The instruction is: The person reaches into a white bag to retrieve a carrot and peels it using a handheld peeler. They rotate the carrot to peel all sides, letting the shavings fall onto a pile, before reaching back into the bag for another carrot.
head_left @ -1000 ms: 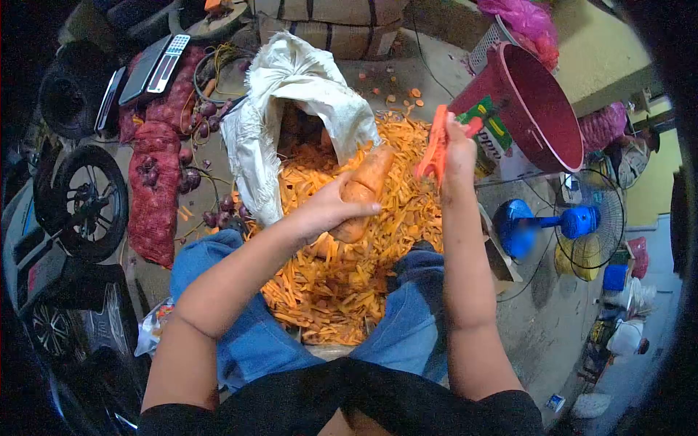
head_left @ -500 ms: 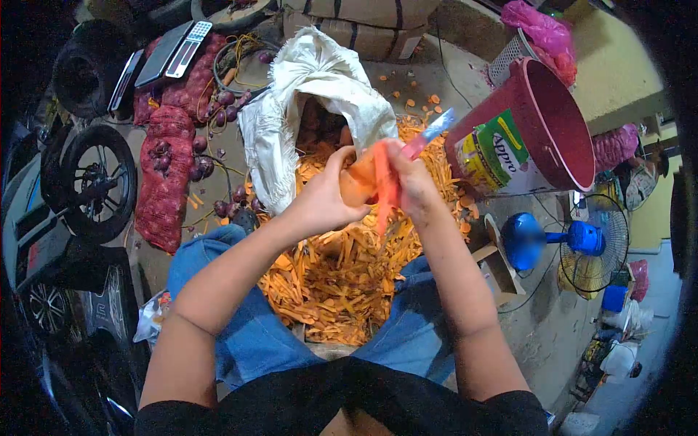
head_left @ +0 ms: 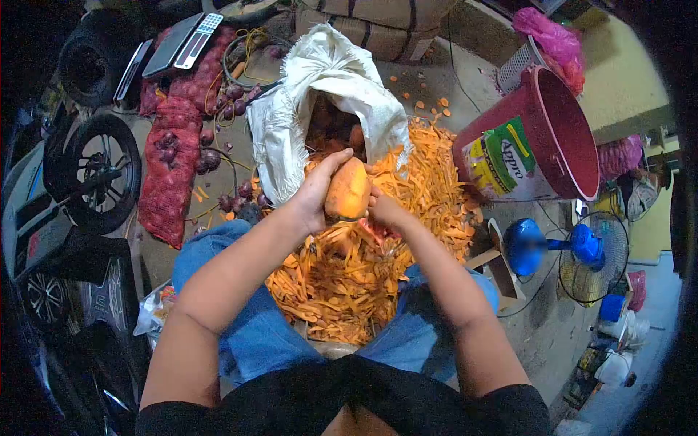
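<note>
My left hand [head_left: 317,192] is closed round a thick, partly peeled orange root vegetable [head_left: 348,190], tilted upright above the peelings. Its bared side is bright orange, and its lower end is dark. Close against its right side, my right hand [head_left: 389,211] has its fingers curled. Below those fingers shows part of a red-handled tool [head_left: 376,234]; its blade is hidden. Beneath both hands lies a deep heap of orange peelings [head_left: 342,291], between my knees. An open white woven sack [head_left: 280,142] stands just beyond, with brownish roots in its shadowed mouth.
To the right a large red bucket [head_left: 534,138] leans, with a blue fan [head_left: 585,247] nearer me. Red net bags of onions [head_left: 171,189], a scale [head_left: 182,47] and a motorbike wheel [head_left: 102,171] are on the left. Boxes [head_left: 371,33] stand behind the sack.
The root vegetable has turned more upright in my left hand. My right hand has come down and nearer to me, and the tool's blade, visible before, is now out of sight.
</note>
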### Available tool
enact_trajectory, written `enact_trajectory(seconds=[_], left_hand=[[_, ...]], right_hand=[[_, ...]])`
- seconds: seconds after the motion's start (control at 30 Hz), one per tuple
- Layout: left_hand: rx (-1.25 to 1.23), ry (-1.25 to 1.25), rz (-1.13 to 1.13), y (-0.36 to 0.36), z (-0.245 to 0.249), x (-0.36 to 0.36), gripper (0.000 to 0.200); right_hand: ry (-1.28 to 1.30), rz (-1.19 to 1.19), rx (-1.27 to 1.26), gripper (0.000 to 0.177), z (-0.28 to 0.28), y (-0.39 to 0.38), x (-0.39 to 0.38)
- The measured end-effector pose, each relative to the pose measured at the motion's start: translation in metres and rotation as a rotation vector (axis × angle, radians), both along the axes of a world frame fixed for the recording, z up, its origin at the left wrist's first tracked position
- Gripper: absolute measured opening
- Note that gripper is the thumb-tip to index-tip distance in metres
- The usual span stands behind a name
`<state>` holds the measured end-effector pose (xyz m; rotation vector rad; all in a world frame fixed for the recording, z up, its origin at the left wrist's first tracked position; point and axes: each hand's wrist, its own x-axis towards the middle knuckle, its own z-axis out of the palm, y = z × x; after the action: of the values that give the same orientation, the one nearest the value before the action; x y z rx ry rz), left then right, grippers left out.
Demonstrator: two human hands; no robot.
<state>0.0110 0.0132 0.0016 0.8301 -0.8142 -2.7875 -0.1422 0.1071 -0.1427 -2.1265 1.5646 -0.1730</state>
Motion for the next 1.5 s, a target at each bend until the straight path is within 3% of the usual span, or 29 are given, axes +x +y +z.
enact_trajectory(seconds=[0.03, 0.17, 0.23, 0.27, 0.33, 0.4, 0.43, 0.47, 0.53, 0.57, 0.63, 0.73, 0.77, 0.83, 0.9, 0.97, 1.0, 1.07, 1.13, 1.2, 1.23, 1.3, 1.33, 1.4, 1.5], left_hand=[[0.13, 0.034, -0.021, -0.002, -0.002, 0.001, 0.044], [0.202, 0.109, -0.003, -0.001, -0.01, 0.002, 0.046], [0.199, 0.08, 0.045, 0.001, -0.012, -0.003, 0.045], [0.194, 0.05, 0.099, 0.001, -0.013, -0.005, 0.044], [0.159, 0.04, 0.102, 0.0, -0.017, -0.008, 0.042], [0.149, 0.081, 0.079, -0.002, -0.018, -0.009, 0.036], [0.147, 0.082, 0.077, -0.003, -0.018, -0.009, 0.036], [0.173, 0.091, 0.042, -0.005, -0.018, -0.007, 0.037], [0.2, 0.098, 0.015, -0.005, -0.019, -0.007, 0.037], [0.2, 0.029, 0.009, -0.003, -0.022, -0.009, 0.038], [0.201, -0.041, 0.001, 0.002, -0.028, -0.015, 0.039], [0.18, -0.093, 0.034, 0.012, -0.034, -0.026, 0.039], [0.18, -0.094, 0.029, 0.016, -0.029, -0.029, 0.039], [0.175, -0.153, 0.126, 0.023, -0.013, -0.035, 0.039], [0.071, -0.184, 0.102, 0.026, -0.016, -0.035, 0.039], [-0.049, -0.148, 0.098, 0.032, -0.022, -0.037, 0.038], [-0.119, -0.157, 0.002, 0.034, -0.013, -0.034, 0.039], [-0.127, -0.12, -0.029, 0.031, -0.02, -0.036, 0.039], [-0.158, -0.108, -0.071, 0.034, -0.014, -0.035, 0.039], [-0.124, -0.132, -0.074, 0.042, 0.0, -0.031, 0.038], [-0.087, -0.153, -0.075, 0.043, 0.003, -0.03, 0.038], [-0.042, -0.147, -0.074, 0.036, -0.002, -0.029, 0.036], [0.004, -0.111, -0.101, 0.031, -0.013, -0.03, 0.038], [0.091, -0.073, -0.143, 0.024, -0.015, -0.03, 0.039], [0.031, -0.111, -0.074, 0.026, -0.021, -0.032, 0.041]], right_hand=[[0.023, -0.019, -0.177, 0.015, 0.011, 0.006, 0.015], [0.031, -0.193, -0.122, 0.017, -0.023, 0.01, 0.025], [-0.13, -0.28, -0.071, 0.019, -0.031, 0.007, 0.02], [-0.129, -0.279, -0.071, 0.019, -0.012, 0.004, 0.02], [-0.157, -0.526, 0.261, 0.021, 0.045, -0.006, 0.017], [-0.144, -0.805, 0.028, 0.021, 0.035, -0.018, -0.006], [-0.354, -1.0, 0.032, 0.023, 0.04, -0.02, -0.022], [-0.569, -1.188, 0.037, 0.024, 0.07, -0.023, -0.029], [-0.489, -1.34, -0.083, 0.025, 0.123, -0.024, -0.036], [-1.091, -1.279, -0.337, 0.024, 0.124, -0.025, -0.037], [-1.181, -1.383, -0.3, 0.019, 0.158, -0.024, -0.026], [-1.134, -1.305, -0.357, 0.018, 0.123, -0.031, -0.019], [-1.134, -1.31, -0.359, 0.018, 0.129, -0.032, -0.008], [-0.901, -1.365, -0.415, 0.021, 0.15, -0.03, 0.014], [-0.926, -1.287, -0.48, 0.024, 0.148, -0.027, 0.018], [-0.999, -1.247, -0.737, 0.024, 0.146, -0.028, 0.022], [-0.997, -1.25, -0.738, 0.024, 0.142, -0.027, 0.018], [-0.705, -1.353, -0.607, 0.023, 0.135, -0.023, 0.001], [-0.642, -1.484, -0.633, 0.024, 0.137, -0.022, -0.03], [-0.514, -1.539, -0.856, 0.027, 0.125, -0.019, -0.069], [-0.514, -1.539, -0.858, 0.027, 0.119, -0.018, -0.073], [-0.882, -1.616, -0.709, 0.023, 0.136, -0.018, -0.063], [-1.143, -1.454, -0.712, 0.018, 0.141, -0.019, -0.047], [-1.006, -1.314, -0.735, 0.017, 0.146, -0.023, -0.013], [-0.788, -1.171, -0.765, 0.02, 0.157, -0.018, 0.026]])
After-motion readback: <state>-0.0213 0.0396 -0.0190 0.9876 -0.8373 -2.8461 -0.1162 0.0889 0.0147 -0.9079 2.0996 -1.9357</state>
